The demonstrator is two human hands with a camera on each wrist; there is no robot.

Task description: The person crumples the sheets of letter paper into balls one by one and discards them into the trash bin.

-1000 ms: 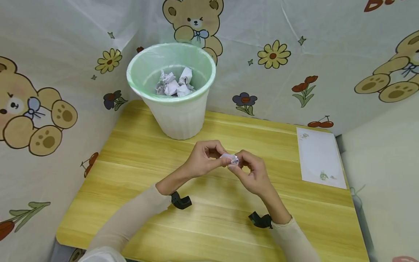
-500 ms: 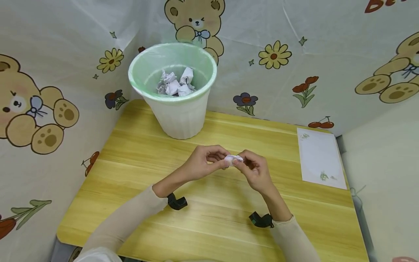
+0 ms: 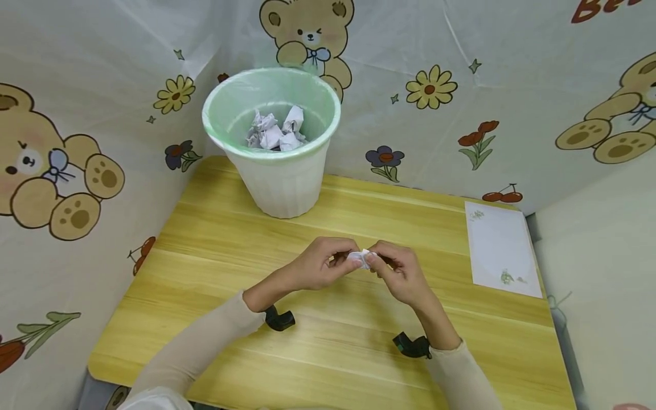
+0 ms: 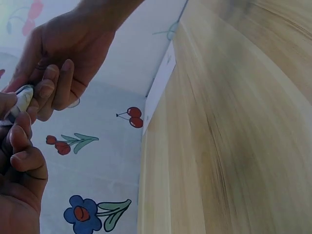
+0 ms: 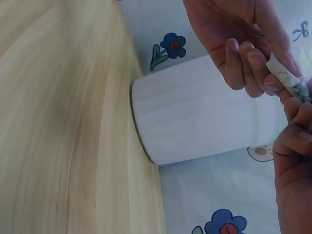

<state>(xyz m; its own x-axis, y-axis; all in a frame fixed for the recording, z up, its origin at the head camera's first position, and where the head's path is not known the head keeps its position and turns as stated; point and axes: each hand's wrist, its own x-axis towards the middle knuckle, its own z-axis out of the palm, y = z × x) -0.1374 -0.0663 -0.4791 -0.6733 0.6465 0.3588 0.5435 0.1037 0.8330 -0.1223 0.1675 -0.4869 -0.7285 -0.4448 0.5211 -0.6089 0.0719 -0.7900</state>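
Note:
Above the table's middle, my two hands pinch one small folded wad of white paper [image 3: 361, 258] between thumbs and fingers. The left hand [image 3: 320, 264] grips its left end and the right hand [image 3: 402, 272] its right end. In the right wrist view the paper [image 5: 285, 75] shows a green print on its surface. The left wrist view has the paper [image 4: 20, 103] partly covered by fingers. Behind the hands, to the left, a white bin [image 3: 289, 188] with a pale green liner holds several crumpled paper balls [image 3: 274, 134].
A white sheet of paper [image 3: 499, 245] with small green prints lies at the right edge of the wooden table [image 3: 328, 353]. Behind and beside the table hangs a cloth [image 3: 400, 34] printed with bears and flowers. A black wrist camera sits on each forearm.
Both hands have shifted slightly toward the table's front. The paper has been turned and folded smaller between the fingers. The bin and the sheet stay put.

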